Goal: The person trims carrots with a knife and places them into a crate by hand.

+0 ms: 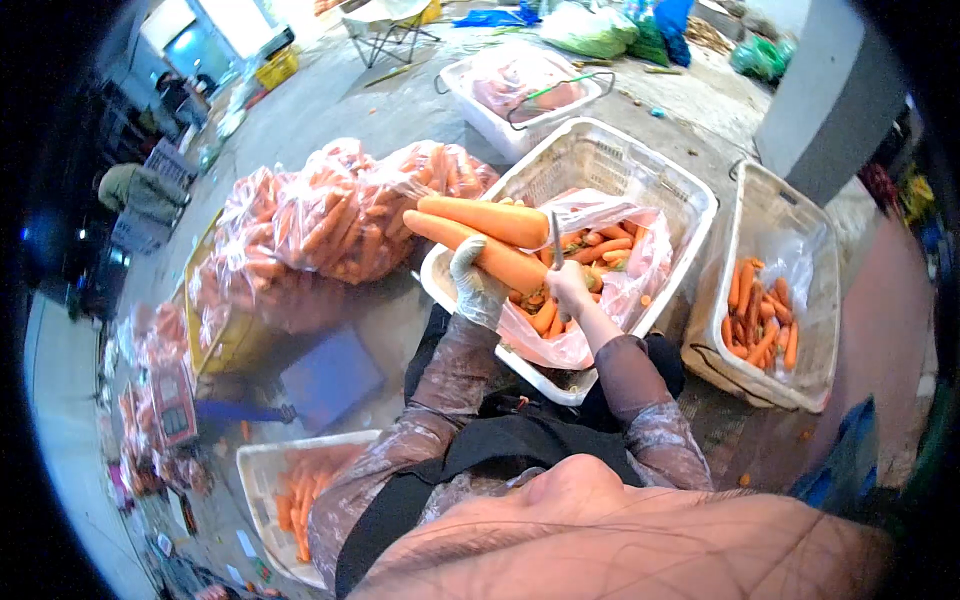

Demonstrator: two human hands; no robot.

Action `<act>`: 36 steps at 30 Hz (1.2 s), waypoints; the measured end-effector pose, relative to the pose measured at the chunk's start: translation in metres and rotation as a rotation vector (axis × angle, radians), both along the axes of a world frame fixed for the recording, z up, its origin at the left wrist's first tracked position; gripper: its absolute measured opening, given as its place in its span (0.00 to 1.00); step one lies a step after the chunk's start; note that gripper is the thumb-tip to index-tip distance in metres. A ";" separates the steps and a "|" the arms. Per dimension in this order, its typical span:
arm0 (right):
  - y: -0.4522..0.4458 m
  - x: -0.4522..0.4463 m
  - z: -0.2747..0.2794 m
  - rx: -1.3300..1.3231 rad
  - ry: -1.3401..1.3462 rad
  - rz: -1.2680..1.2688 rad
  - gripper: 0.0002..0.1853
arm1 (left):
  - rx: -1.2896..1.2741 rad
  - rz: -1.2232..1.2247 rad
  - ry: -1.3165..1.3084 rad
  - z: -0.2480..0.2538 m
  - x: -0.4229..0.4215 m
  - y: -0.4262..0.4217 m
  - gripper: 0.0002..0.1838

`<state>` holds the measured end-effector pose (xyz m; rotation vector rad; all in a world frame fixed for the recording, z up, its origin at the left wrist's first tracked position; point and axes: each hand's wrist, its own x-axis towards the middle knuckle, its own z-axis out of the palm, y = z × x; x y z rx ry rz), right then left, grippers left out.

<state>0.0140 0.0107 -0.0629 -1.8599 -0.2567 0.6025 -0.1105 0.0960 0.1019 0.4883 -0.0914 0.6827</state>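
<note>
Two large carrots lie side by side above the left part of a white basket. My left hand, in a pale glove, is closed round them from below. My right hand is bare and closed on the handle of a knife, whose blade points up beside the thick ends of the carrots. Below both hands, a pink plastic bag lies open inside the basket, with several carrots and cut pieces in it.
To the right stands a white basket of carrots. Bagged carrots are piled on the left. A blue stool and another carrot basket are at lower left. Beyond are a basket, a pillar and a bending person.
</note>
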 end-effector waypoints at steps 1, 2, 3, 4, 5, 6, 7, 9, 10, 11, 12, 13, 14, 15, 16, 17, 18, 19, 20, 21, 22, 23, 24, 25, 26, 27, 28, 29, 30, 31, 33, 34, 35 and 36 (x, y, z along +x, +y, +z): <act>-0.001 0.000 0.005 0.082 0.033 0.029 0.09 | 0.111 0.016 0.038 -0.006 -0.003 0.008 0.34; -0.004 0.000 0.010 0.188 0.101 -0.002 0.11 | 0.226 0.030 0.084 -0.012 -0.007 0.016 0.38; -0.006 0.000 0.017 0.267 0.124 0.001 0.11 | 0.292 0.050 0.093 -0.019 -0.012 0.023 0.43; -0.010 0.001 0.024 0.343 0.149 0.004 0.12 | 0.375 0.062 0.123 -0.026 -0.019 0.031 0.44; -0.013 0.000 0.032 0.355 0.141 -0.002 0.12 | 0.448 0.069 0.144 -0.034 -0.027 0.039 0.46; -0.016 0.000 0.038 0.365 0.132 -0.008 0.12 | 0.518 0.075 0.166 -0.037 -0.036 0.045 0.47; -0.021 0.003 0.040 0.401 0.120 0.014 0.13 | 0.601 0.138 0.186 -0.033 -0.047 0.046 0.40; -0.024 0.009 0.040 0.348 0.046 -0.010 0.13 | 0.585 0.108 0.358 -0.024 -0.079 0.061 0.39; -0.026 0.011 0.042 0.364 0.026 -0.008 0.13 | 0.570 0.062 0.521 -0.020 -0.101 0.072 0.38; -0.029 0.011 0.045 0.366 0.022 -0.003 0.13 | 0.788 0.133 0.666 -0.020 -0.122 0.081 0.36; -0.033 0.012 0.053 0.371 0.017 0.002 0.14 | 1.022 0.209 0.825 -0.021 -0.142 0.090 0.34; -0.037 0.015 0.056 0.341 -0.037 0.008 0.14 | 1.235 0.282 0.975 -0.021 -0.163 0.098 0.33; -0.041 0.016 0.061 0.311 -0.090 0.014 0.15 | 1.404 0.408 1.131 -0.032 -0.182 0.108 0.33; -0.046 0.010 0.075 0.290 -0.111 0.010 0.16 | 1.590 0.473 1.259 -0.038 -0.207 0.118 0.33; -0.051 0.005 0.090 0.270 -0.131 0.010 0.18 | 1.777 0.532 1.388 -0.040 -0.230 0.124 0.33; -0.054 0.004 0.097 0.248 -0.157 0.015 0.19 | 1.832 0.578 1.479 -0.032 -0.246 0.120 0.32; -0.055 0.005 0.097 0.226 -0.183 0.022 0.20 | 1.923 0.637 1.531 -0.034 -0.262 0.121 0.32; -0.055 0.004 0.093 0.226 -0.233 0.052 0.20 | 1.910 0.670 1.595 -0.030 -0.270 0.118 0.32; -0.054 0.005 0.089 0.225 -0.289 0.075 0.20 | 1.898 0.701 1.647 -0.029 -0.276 0.113 0.32; -0.050 0.006 0.077 0.104 -0.472 0.083 0.19 | 1.869 0.754 1.626 -0.026 -0.276 0.106 0.31; -0.043 -0.005 0.076 0.108 -0.610 0.146 0.17 | 1.864 0.754 1.623 -0.025 -0.271 0.100 0.31; -0.038 -0.019 0.077 0.107 -0.756 0.195 0.15 | 1.810 0.775 1.613 -0.025 -0.262 0.093 0.31; -0.034 -0.035 0.088 0.054 -0.836 0.291 0.13 | 1.761 0.792 1.588 -0.025 -0.249 0.086 0.31; -0.029 -0.051 0.093 0.070 -0.859 0.356 0.12 | 1.731 0.766 1.549 -0.026 -0.232 0.080 0.30; -0.023 -0.058 0.080 0.139 -0.853 0.422 0.12 | 1.702 0.768 1.487 -0.026 -0.212 0.072 0.29; -0.022 -0.070 0.086 0.122 -0.892 0.428 0.12 | 1.707 0.760 1.419 -0.029 -0.191 0.066 0.28; -0.019 -0.081 0.092 0.102 -0.930 0.431 0.12 | 1.713 0.749 1.350 -0.032 -0.171 0.061 0.28; -0.019 -0.086 0.096 0.123 -0.950 0.396 0.10 | 1.734 0.715 1.309 -0.034 -0.151 0.056 0.29; -0.020 -0.088 0.100 0.146 -0.972 0.365 0.09 | 1.724 0.649 1.236 -0.027 -0.133 0.048 0.26; -0.022 -0.086 0.100 0.143 -0.972 0.337 0.09 | 1.670 0.576 1.194 -0.022 -0.114 0.040 0.24; -0.027 -0.074 0.093 0.036 -1.004 0.303 0.09 | 1.609 0.515 1.155 -0.035 -0.087 0.034 0.20; -0.030 -0.057 0.082 0.017 -1.015 0.275 0.09 | 1.628 0.449 1.108 -0.035 -0.077 0.031 0.22; -0.033 -0.034 0.067 -0.308 -0.873 0.306 0.06 | 1.605 0.365 1.008 -0.032 -0.070 0.025 0.23; -0.040 -0.017 0.058 -0.618 -0.698 0.337 0.06 | 1.579 0.276 0.923 -0.028 -0.068 0.019 0.24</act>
